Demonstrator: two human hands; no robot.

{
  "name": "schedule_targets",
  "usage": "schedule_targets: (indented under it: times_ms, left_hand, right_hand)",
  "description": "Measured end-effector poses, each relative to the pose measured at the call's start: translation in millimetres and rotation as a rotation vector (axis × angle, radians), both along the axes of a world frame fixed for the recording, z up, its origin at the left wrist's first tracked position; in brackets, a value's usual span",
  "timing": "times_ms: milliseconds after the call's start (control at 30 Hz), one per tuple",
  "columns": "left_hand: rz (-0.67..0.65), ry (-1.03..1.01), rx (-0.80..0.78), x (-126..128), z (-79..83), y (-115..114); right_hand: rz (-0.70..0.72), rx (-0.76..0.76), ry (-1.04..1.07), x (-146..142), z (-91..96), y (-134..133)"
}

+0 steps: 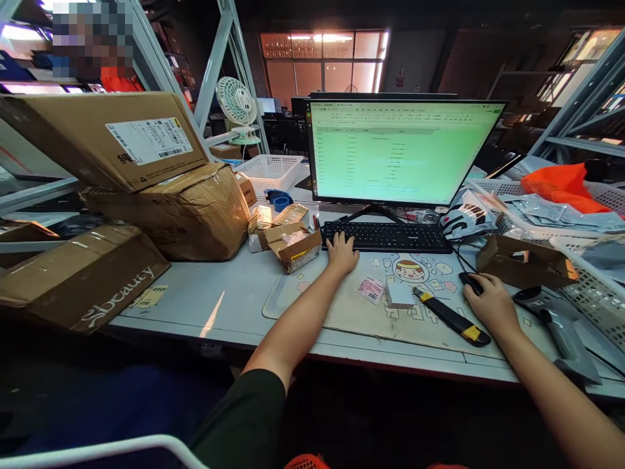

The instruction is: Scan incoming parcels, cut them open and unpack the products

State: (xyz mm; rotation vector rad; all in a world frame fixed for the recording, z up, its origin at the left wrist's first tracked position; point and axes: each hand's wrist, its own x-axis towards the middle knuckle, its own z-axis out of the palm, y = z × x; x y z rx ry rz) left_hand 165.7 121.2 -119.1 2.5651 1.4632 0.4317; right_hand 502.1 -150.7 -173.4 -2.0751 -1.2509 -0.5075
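My left hand [342, 253] rests with fingers spread on the left end of a black keyboard [390, 236]. Over a black computer mouse [471, 283] lies my right hand [491, 303], its fingers curved around it. Behind the keyboard a monitor [400, 153] shows a spreadsheet on a green background. Between my arms, on a cartoon desk mat [332, 316], are a small white box [399, 295], a printed label [370, 289] and a black and yellow utility knife [452, 317]. A grey barcode scanner [561, 332] lies beside my right forearm.
Large cardboard boxes [180, 212] are stacked at the left. Small open cartons [294, 247] stand left of the keyboard. White plastic baskets [596, 280] holding bags and an open brown box [527, 260] crowd the right. A fan [237, 102] and another person [120, 78] are farther back.
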Motion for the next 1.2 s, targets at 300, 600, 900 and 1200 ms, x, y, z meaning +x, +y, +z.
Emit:
schedule_targets:
  times_ms: [300, 600, 900, 1200]
  left_hand:
    - [-0.006, -0.004, 0.012, 0.7, 3.2, -6.9]
    - [0.002, 0.008, -0.026, 1.2, 7.2, -7.0]
    - [0.003, 0.007, 0.006, 0.3, 8.6, -9.4]
    - [-0.002, 0.007, 0.007, 1.6, 5.8, -7.8]
  right_hand:
    - [0.010, -0.006, -0.017, 2.1, -2.2, 0.4]
    - [-0.006, -0.009, -0.007, 2.0, -1.4, 1.6]
    - [-0.007, 0.006, -0.016, -0.5, 0.0, -0.4]
    - [0.006, -0.006, -0.031, 0.6, 0.3, -0.2]
